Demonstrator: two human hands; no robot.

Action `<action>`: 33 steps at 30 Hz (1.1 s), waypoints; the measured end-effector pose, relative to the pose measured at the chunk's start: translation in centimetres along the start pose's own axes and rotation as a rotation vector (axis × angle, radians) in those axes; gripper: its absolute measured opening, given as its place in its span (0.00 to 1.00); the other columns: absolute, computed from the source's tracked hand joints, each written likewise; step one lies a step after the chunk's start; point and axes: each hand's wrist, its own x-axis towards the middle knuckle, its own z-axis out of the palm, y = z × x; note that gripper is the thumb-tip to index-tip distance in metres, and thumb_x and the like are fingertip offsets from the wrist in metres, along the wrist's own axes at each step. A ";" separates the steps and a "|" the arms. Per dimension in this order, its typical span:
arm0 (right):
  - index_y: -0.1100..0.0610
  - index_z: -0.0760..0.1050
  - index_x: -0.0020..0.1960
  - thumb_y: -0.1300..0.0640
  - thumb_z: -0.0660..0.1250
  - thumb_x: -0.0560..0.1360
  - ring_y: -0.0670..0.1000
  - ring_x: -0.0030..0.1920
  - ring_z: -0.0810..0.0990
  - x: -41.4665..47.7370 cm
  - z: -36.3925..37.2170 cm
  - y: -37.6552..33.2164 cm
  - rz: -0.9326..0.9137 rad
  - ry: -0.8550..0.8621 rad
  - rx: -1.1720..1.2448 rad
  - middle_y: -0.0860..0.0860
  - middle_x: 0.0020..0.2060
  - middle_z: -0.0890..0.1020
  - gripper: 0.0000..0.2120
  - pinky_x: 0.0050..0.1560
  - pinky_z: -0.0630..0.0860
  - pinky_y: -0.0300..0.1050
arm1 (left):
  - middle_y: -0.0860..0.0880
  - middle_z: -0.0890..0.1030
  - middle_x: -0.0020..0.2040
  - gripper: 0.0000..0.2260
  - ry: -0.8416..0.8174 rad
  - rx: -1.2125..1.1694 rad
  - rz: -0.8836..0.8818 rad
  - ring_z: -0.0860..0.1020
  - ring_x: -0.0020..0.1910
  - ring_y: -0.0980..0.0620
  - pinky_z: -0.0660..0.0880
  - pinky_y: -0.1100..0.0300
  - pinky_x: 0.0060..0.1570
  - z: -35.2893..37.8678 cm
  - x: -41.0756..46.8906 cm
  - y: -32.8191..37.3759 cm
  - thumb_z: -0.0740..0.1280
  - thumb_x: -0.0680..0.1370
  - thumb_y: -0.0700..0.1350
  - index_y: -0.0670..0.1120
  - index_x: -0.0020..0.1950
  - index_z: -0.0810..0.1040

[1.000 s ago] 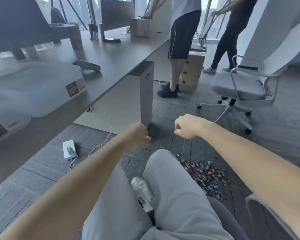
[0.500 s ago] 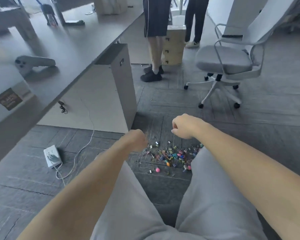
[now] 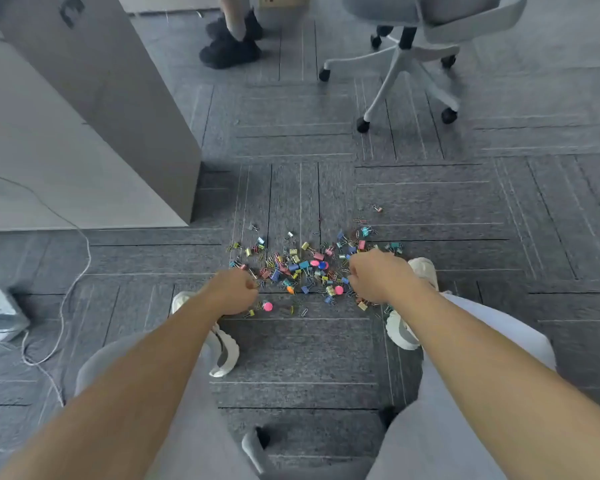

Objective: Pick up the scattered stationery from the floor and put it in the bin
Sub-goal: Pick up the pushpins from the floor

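A scatter of small coloured binder clips, paper clips and round pins (image 3: 305,266) lies on the grey carpet just past my feet. My left hand (image 3: 232,292) hangs as a fist over the pile's left edge. My right hand (image 3: 378,277) is a fist over its right edge. Whether either fist touches or holds any clip cannot be told from above. No bin is in view.
A grey desk leg panel (image 3: 118,109) stands at the left. A white office chair (image 3: 406,60) on castors is at the back right. A person's black shoes (image 3: 229,46) are at the back. A white power adapter (image 3: 0,313) with a cable lies at the left.
My view has tipped down from the desk and room to the floor. Both fists have dropped from mid-air to just over the clip pile, which now lies between my feet.
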 end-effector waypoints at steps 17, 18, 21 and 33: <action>0.54 0.71 0.57 0.49 0.54 0.83 0.58 0.47 0.78 24.7 16.9 -1.7 -0.024 -0.196 0.113 0.55 0.49 0.79 0.11 0.47 0.76 0.51 | 0.42 0.82 0.56 0.16 0.054 -0.223 -0.250 0.80 0.48 0.43 0.79 0.52 0.46 14.1 26.7 -8.7 0.60 0.81 0.46 0.47 0.68 0.73; 0.54 0.71 0.57 0.49 0.54 0.83 0.58 0.47 0.77 25.7 17.6 -1.7 -0.020 -0.194 0.118 0.55 0.49 0.79 0.11 0.47 0.76 0.51 | 0.43 0.82 0.55 0.16 0.080 -0.255 -0.270 0.80 0.47 0.43 0.78 0.54 0.42 14.5 27.8 -8.9 0.60 0.81 0.46 0.48 0.69 0.73; 0.53 0.71 0.56 0.50 0.54 0.83 0.58 0.47 0.78 28.2 19.4 -1.9 -0.008 -0.171 0.102 0.54 0.49 0.79 0.11 0.44 0.74 0.50 | 0.44 0.81 0.49 0.12 0.152 -0.262 -0.288 0.79 0.44 0.44 0.79 0.53 0.42 15.5 30.7 -9.6 0.61 0.80 0.44 0.45 0.61 0.78; 0.53 0.74 0.55 0.47 0.60 0.81 0.53 0.40 0.79 30.5 22.5 -6.7 0.008 -0.068 0.234 0.49 0.41 0.80 0.11 0.40 0.78 0.48 | 0.49 0.79 0.43 0.09 0.029 -0.353 -0.078 0.80 0.38 0.49 0.83 0.52 0.39 15.3 34.5 -10.1 0.66 0.74 0.39 0.47 0.54 0.78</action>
